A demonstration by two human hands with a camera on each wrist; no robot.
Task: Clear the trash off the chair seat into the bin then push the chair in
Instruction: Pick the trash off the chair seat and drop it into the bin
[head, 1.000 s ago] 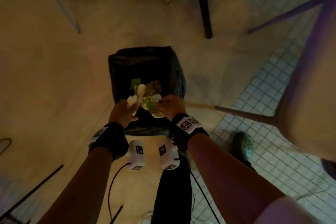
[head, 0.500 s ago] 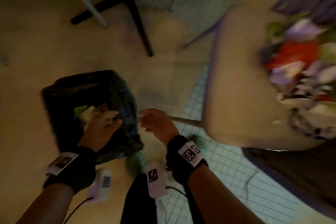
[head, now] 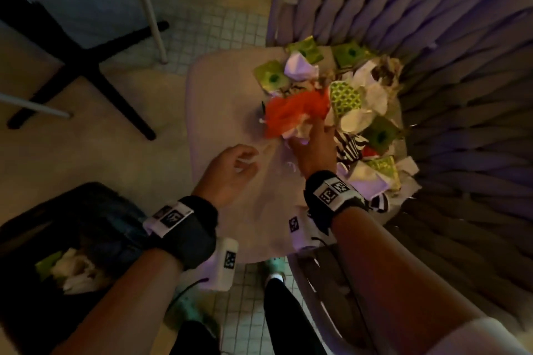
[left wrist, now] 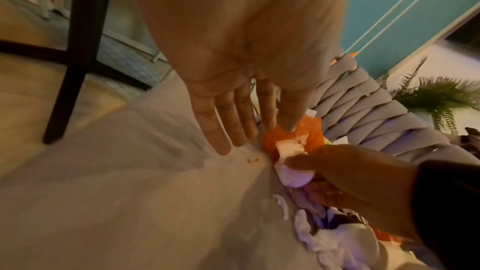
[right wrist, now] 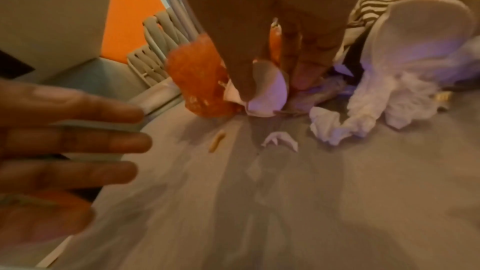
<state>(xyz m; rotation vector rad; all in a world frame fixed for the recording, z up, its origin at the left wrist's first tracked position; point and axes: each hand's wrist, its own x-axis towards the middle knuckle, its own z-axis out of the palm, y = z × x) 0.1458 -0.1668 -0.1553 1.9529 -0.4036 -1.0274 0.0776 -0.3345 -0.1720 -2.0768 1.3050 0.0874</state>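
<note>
Right hand: the right hand (head: 313, 147) reaches into the heap, thumb and fingers pinching a crumpled white paper wad (right wrist: 265, 93) just beside an orange mesh net (head: 291, 112).
Left hand: the left hand (head: 227, 173) hovers over the bare seat with straight, spread fingers (left wrist: 221, 124), holding nothing.
Trash: a pile of crumpled white napkins, green patterned wrappers and striped paper (head: 354, 112) lies at 1 o'clock of the right hand, against the backrest.
Chair: pale cushioned seat (head: 219, 101) with a grey woven-strap back (head: 447, 66).
Bin: a black-lined waste bin (head: 86, 228) stands on the floor at 8 o'clock of the left hand, paper already inside.
</note>
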